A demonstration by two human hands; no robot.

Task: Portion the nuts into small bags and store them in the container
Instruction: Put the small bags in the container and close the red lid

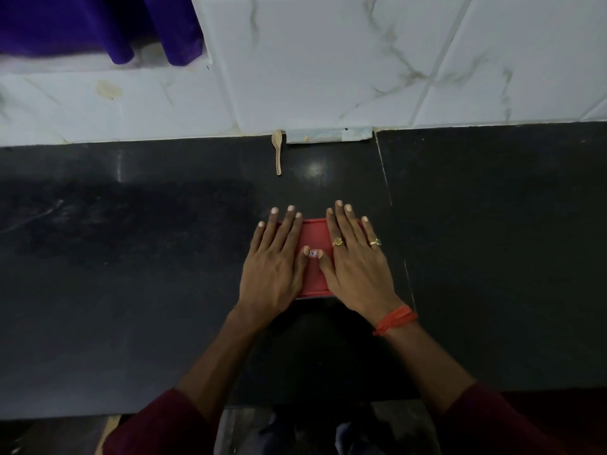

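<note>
So there's a purple cloth (98,24) hanging top left over the tiled wall (328,60), and a little wooden spoon (278,152) lies on the dark counter (131,257), its bowl up against the wall. Left hand (276,264) lies flat, fingers straight and spread, on the left side of the red container (314,274), which sits mid-counter, well apart from the spoon. Right hand (358,267), with two rings (337,241) and a red thread (395,320) on the wrist, lies just as flat on the right side, gripping nothing, thumbs nearly meeting at a small sticker (313,253).
</note>
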